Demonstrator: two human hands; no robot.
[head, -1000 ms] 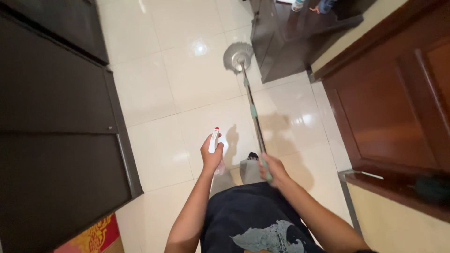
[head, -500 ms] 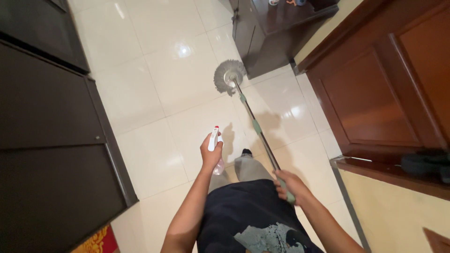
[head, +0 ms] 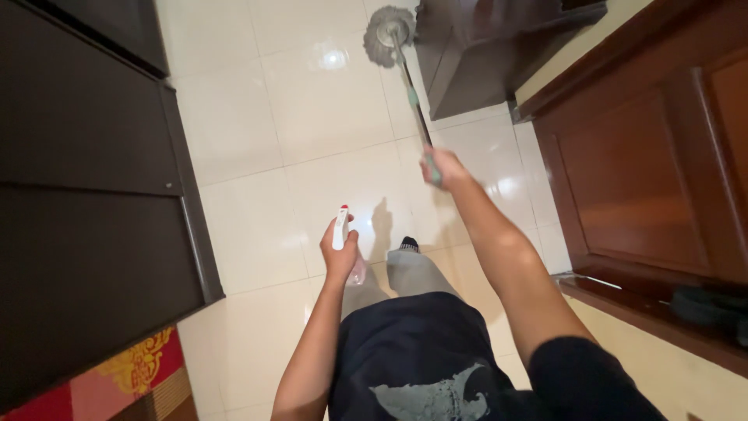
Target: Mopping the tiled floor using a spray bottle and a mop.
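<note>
Right hand: the right hand [head: 441,166] is closed around the mop handle [head: 413,97] at its lower, green-sleeved end, arm stretched well forward.
Left hand: the left hand [head: 340,253] is wrapped around a spray bottle [head: 340,228], white with a red tip, held upright near the body.
Mop head: the mop head [head: 387,34], round and grey, lies flat on the tiled floor [head: 312,109] at the far end of the handle, just beside the corner of a dark cabinet [head: 483,54] (contact with it cannot be confirmed).
Long axis: the handle runs in a near-straight line from the right hand up and slightly leftward to the mop head, pointing away from the person.
Direction from hands: the mop head lies ahead of both hands; the right hand is the nearer, and the only one on the handle.
Bottle to mop: well apart; the nozzle faces forward over bare tile.
Surroundings: dark cupboard fronts [head: 86,203] on the left, a brown wooden door [head: 647,171] on the right.
</note>
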